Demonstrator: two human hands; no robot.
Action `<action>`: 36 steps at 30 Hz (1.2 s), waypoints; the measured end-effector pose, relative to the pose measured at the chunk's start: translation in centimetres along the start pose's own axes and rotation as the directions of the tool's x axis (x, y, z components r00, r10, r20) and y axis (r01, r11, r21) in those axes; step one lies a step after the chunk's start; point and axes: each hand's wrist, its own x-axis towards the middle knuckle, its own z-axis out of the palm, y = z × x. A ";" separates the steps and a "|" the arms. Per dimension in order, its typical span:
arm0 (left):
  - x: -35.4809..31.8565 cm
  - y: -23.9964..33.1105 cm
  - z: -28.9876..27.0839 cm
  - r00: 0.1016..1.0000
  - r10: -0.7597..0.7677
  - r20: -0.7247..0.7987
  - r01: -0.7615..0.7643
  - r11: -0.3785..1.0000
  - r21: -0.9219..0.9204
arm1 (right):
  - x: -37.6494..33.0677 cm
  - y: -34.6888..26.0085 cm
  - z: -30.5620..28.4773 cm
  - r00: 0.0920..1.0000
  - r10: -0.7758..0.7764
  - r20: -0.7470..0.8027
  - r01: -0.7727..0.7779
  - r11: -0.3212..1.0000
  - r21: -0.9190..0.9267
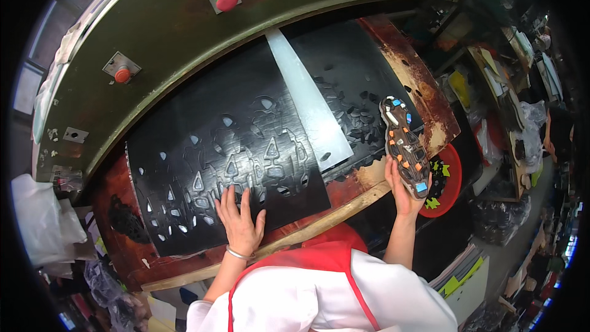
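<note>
My left hand (239,221) lies flat with fingers spread on the near part of a large black rubber sheet (178,123). Many shaped holes are cut through that sheet, with pale surface showing in them. In my right hand (402,187), raised at the right over the table's front edge, is a dark brown shoe sole (405,147). Orange, blue and white patches dot its face, which is turned up. The fingers wrap behind its heel end and are partly hidden. Just left of the sole, small black cut pieces (359,123) lie scattered on a second black sheet (332,55).
A pale metal strip (307,98) lies between the two sheets. The worn red-brown board (110,233) has a wooden front edge (332,212). A red bowl (455,178) with black and yellow-green bits stands at right. Red push buttons (227,1) sit on the green machine beam (166,37) behind.
</note>
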 end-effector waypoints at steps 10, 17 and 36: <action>6.4 3.9 1.5 0.798 0.601 0.044 -0.581 0.787 -0.208 | -0.3 2.2 -2.0 0.812 -0.059 0.580 0.217 -0.892 -0.395; 8.7 4.5 2.1 0.981 -0.191 -0.030 0.086 0.570 -0.817 | -0.4 3.9 -2.4 0.731 0.085 0.677 0.239 -0.961 -0.137; 26.3 -8.2 -20.2 0.809 -0.435 -0.395 -0.312 0.250 -0.916 | 3.1 13.2 -10.1 0.972 0.235 0.029 0.077 -0.201 -0.977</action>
